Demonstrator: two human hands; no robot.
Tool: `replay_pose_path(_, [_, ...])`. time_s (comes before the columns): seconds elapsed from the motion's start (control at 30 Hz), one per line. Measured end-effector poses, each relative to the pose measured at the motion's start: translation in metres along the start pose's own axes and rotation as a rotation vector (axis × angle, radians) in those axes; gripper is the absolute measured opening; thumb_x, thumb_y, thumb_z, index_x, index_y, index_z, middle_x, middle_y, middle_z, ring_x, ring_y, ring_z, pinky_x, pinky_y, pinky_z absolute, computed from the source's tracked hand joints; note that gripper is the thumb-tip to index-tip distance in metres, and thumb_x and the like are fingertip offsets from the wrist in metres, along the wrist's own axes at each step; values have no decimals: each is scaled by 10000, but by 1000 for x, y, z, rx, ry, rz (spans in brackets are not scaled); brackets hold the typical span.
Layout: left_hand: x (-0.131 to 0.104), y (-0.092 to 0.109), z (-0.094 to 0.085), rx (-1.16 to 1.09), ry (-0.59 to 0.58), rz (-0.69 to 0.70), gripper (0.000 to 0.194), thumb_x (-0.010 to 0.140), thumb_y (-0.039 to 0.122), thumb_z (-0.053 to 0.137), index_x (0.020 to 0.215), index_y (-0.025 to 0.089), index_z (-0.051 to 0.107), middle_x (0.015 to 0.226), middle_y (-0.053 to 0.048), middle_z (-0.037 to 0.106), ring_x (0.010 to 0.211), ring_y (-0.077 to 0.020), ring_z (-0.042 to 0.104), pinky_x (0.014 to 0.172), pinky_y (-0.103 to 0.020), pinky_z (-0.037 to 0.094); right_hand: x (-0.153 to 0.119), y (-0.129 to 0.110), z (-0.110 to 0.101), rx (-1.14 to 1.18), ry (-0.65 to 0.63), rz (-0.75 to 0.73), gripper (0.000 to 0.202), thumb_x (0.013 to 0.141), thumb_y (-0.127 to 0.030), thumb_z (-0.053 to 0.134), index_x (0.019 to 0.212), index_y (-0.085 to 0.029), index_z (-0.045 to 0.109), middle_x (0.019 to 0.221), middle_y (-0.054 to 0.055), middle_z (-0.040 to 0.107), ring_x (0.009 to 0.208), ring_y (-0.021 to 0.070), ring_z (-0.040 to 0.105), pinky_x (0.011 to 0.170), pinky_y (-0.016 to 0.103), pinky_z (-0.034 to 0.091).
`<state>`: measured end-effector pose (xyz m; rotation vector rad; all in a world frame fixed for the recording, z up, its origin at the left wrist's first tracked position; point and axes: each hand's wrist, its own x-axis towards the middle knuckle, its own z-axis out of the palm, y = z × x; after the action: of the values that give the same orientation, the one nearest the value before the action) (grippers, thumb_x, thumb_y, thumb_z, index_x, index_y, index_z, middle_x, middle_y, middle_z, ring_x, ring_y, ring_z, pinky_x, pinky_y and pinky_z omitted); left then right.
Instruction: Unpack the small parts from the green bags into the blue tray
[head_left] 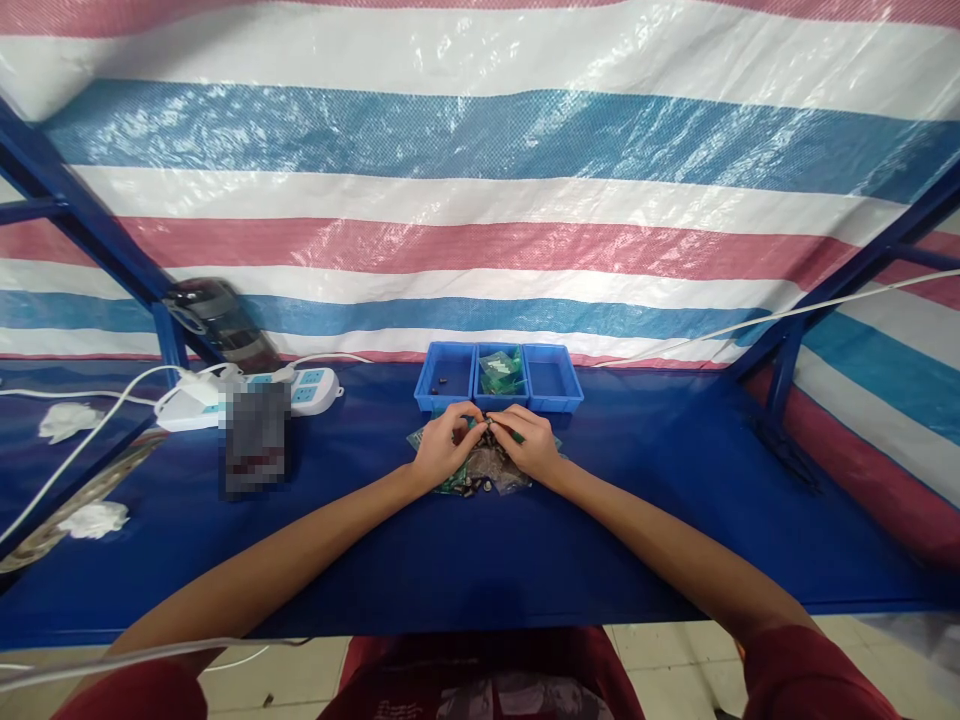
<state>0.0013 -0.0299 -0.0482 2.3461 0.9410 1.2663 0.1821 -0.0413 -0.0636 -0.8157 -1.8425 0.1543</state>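
Note:
My left hand and my right hand meet fingertip to fingertip above the middle of the blue table. Both are closed in a pinch, around something small and dark that is too tiny to name. Beneath them lie clear plastic bags with small parts, and several loose dark and metallic pieces sit at their near edge. Just beyond my fingers stand three blue bins: the left bin has a few small dark pieces, the middle bin holds green pieces in clear plastic, and the right bin shows a bare floor.
A white power strip with plugged cables lies at the left, beside a blurred-out dark object. Behind it leans a dark bottle-like object. Crumpled white tissues rest farther left. Blue frame posts and a striped sheet bound the table.

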Motion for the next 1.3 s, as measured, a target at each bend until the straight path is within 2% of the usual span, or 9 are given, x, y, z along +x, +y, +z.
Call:
replay_pose_path(0.4, [1,0,0,-12,-1,-3,182,912,335,510,1028,196,497,643,47,576,426,-73,489,481,-197,414,-1,2,1,-8,10,5,216,915,-240,524,1056,-173,673,874,85,670,762,171,641,700,302,547])
replay_pose_path(0.6, [1,0,0,-4,0,-2,165,909,304,523,1027,193,496,605,52,558,420,-76,472,469,-195,396,0,0,0,-5,16,1,194,911,-240,533,1033,-173,667,818,72,657,708,162,619,638,293,530])
replay_pose_path(0.9, [2,0,0,-11,21,-4,163,909,305,526,1019,187,502,826,-7,648,456,-59,517,489,-192,422,1,1,1,-19,15,8,192,919,-272,519,1012,-170,652,777,69,648,670,159,601,602,284,508])
replay_pose_path(1.3, [4,1,-1,11,56,38,155,913,299,523,1001,188,584,926,-46,648,517,-69,533,536,-206,461,3,-2,-1,-26,24,26,198,934,-266,489,1017,-177,644,834,81,663,744,177,624,680,302,525])
